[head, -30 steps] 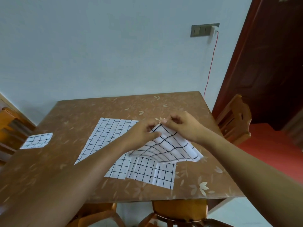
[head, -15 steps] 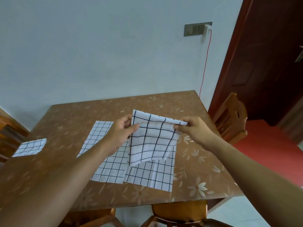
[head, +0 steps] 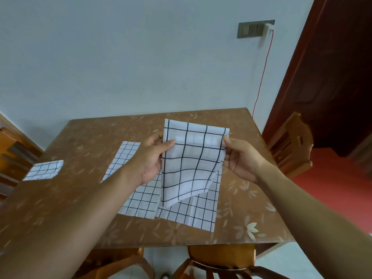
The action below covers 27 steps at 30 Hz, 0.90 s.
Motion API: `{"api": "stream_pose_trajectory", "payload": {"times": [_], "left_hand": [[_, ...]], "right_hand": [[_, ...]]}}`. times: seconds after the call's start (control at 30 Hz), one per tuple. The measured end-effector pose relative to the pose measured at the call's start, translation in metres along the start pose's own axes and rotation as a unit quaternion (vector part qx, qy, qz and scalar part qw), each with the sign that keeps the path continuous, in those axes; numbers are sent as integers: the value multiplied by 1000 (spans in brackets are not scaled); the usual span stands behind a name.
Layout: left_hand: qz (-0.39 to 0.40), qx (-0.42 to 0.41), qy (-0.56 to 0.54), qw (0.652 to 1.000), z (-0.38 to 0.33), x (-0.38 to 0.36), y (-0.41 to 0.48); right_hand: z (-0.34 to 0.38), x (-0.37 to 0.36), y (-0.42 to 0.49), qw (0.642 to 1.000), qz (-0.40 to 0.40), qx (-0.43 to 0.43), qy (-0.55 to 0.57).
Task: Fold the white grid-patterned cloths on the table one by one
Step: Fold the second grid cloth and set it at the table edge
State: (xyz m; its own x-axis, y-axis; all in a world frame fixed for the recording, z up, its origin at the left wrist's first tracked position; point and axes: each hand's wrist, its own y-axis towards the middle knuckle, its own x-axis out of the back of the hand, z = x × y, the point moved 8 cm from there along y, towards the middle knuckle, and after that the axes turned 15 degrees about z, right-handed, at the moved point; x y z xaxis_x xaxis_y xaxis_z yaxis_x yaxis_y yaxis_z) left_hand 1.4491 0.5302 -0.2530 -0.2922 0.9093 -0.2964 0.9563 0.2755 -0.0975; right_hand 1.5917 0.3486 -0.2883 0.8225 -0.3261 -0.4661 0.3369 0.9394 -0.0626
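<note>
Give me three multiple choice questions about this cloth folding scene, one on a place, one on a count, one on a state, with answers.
1. Where does the small folded cloth lie?
A. table's left edge
B. on a chair
C. on the floor

2. How many hands grip the raised cloth?
A. none
B. one
C. two

3. The raised cloth is:
A. flat on the table
B. hanging in the air
C. rolled into a ball

Answers: 1 A, it rests by the left edge. 2 C, the left hand and right hand pinch its upper sides. 3 B, its lower edge hangs over the flat cloths.
</note>
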Motion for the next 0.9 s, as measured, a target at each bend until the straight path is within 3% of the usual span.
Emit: {"api": "stream_pose_trajectory", "payload": {"times": [0.1, 0.2, 0.47, 0.9], "left_hand": [[4, 16, -46, 999, -4, -3, 2], [-4, 27, -67, 997, -4, 0, 1], [24, 153, 10, 988, 32, 7, -20], [-53, 126, 113, 984, 23, 22, -21]], "right_hand": [[-24, -7, 3, 998, 24, -58, -6], [-29, -21, 6, 997, 35, -62, -10], [-17, -24, 2, 998, -27, -53, 6], [-17, -9, -4, 990, 0, -107, -93]]}}
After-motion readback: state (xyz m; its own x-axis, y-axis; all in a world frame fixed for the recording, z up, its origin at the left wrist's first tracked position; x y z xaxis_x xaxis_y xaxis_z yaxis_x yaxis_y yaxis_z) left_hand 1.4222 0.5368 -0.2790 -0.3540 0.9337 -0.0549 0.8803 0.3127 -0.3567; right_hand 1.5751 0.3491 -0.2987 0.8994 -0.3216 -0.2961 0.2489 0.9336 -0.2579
